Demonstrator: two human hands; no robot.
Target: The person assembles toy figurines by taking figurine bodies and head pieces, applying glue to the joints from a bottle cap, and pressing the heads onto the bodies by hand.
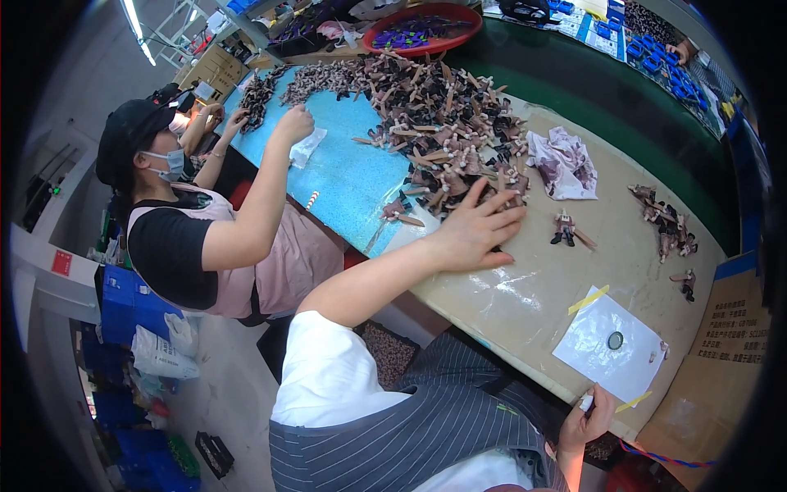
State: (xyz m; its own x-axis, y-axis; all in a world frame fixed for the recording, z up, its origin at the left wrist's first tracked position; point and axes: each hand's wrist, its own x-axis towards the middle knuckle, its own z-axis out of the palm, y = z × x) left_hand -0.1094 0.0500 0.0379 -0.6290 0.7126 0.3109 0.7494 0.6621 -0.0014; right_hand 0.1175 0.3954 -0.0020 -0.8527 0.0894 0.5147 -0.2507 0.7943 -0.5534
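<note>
My left hand (479, 234) reaches over the near edge of a big heap of small toy figures (447, 123), fingers spread, with the fingertips at the heap. The figures are brownish pink and black, many with a brown pointed stick-like part. My right hand (589, 420) is by the table's front edge, closed around a small white piece (585, 402) whose kind I cannot make out. Near it, a white sheet (611, 346) is taped down with yellow tape and bears a small dark round thing (615, 339). One single figure (564, 228) lies right of my left hand.
A stained, crumpled cloth (562, 164) lies right of the heap. More figures (666, 221) lie at the far right, near a cardboard box (713, 361). A red basin (422, 29) stands behind the heap. At the left, a co-worker (221, 230) in a pink apron works at the same table.
</note>
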